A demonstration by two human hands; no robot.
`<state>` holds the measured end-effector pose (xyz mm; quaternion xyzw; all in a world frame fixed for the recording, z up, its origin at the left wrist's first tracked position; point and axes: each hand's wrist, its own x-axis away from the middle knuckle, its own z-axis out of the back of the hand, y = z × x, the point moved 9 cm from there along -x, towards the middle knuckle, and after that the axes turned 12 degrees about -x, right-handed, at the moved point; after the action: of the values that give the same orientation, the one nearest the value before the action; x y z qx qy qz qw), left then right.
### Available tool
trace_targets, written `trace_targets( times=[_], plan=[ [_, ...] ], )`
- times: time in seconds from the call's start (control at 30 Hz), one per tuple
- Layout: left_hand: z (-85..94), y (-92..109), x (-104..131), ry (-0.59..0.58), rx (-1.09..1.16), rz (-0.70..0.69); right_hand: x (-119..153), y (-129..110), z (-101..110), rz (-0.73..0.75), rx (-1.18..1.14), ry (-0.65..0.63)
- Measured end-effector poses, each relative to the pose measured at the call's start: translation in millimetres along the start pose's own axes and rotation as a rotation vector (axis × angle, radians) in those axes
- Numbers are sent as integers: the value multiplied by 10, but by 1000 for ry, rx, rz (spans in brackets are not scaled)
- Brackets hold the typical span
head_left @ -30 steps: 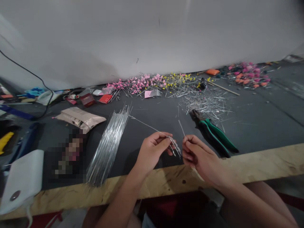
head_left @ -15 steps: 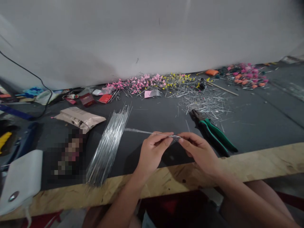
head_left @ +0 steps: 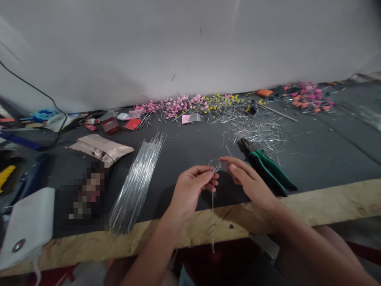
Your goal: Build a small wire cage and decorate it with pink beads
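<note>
My left hand pinches a thin silver wire between thumb and fingers. From the pinch the wire's long straight length hangs down past the table edge. Short bent wire ends fan out above those fingertips. My right hand is just to the right, index finger stretched out, its tip at or very near one bent end. Its thumb lies apart from the wire. Left of my hands lies a bundle of straight silver wires. Pliers with green handles rest to the right.
Pink flower-headed wires and yellow ones line the wall. Loose wires lie behind the pliers. Further right is a pink and orange pile. A beige packet and a white device are at left.
The wire has swung from pointing left to hanging downward from my left hand. My right hand has let go of the wire ends and stretched out its index finger.
</note>
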<state>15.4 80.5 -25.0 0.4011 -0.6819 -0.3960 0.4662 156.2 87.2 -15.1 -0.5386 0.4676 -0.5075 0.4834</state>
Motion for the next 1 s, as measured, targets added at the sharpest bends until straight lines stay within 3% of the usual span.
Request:
trace_targets(
  times=[0.07, 0.33, 0.53, 0.7, 1.0],
  plan=[
    [32, 21, -2, 39, -34, -27, -13, 65, 22, -68, -99, 41],
    [87, 140, 20, 145, -97, -104, -17, 83, 83, -63, -297, 58],
    [84, 99, 0, 129, -58, -63, -15, -84, 56, 0, -481, -113],
    [68, 51, -11, 111, -48, -58, -2, -83, 199, 35, -457, -7],
    [29, 1, -18, 103, -88, -24, 71, -230, 311, 292, -277, 124]
  ],
)
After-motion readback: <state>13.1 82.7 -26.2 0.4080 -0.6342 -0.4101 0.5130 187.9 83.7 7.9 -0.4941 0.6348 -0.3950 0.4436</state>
